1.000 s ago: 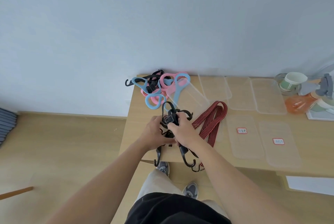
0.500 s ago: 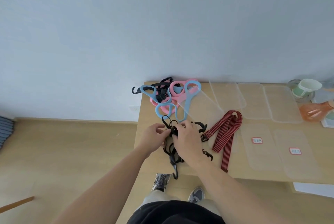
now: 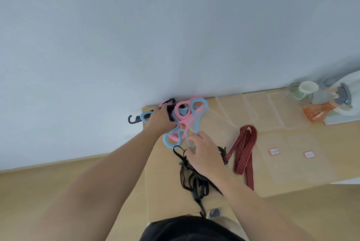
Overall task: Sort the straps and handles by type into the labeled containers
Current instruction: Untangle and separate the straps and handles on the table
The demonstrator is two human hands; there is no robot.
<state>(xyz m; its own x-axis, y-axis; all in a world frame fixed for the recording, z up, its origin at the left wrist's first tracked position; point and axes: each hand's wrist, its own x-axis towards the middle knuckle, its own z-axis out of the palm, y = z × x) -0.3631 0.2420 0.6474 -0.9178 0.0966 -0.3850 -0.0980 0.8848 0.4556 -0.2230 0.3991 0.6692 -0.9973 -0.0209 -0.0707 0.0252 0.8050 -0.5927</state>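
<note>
Nearest, a tangle of black straps (image 3: 194, 180) lies at the front edge of the wooden table (image 3: 165, 192). It is flat woven webbing looped over itself, with one end hanging off the front. The right hand (image 3: 205, 156) is over its upper part, palm down and fingers loosely curled. Thumb and forefinger curve toward a pale blue loop, but whether they pinch anything cannot be told.

Just to the right a red strap (image 3: 244, 151) with dark stripes lies folded, beside two clear plastic containers (image 3: 280, 166) bearing red-bordered labels.

Farther back, the left hand (image 3: 158, 121) lies palm down on the heap of pink and blue handles (image 3: 184, 118), smooth plastic rings against the wall. Its fingertips are hidden, so its grip cannot be told. A black hook (image 3: 132, 120) juts past the table's left edge.
</note>
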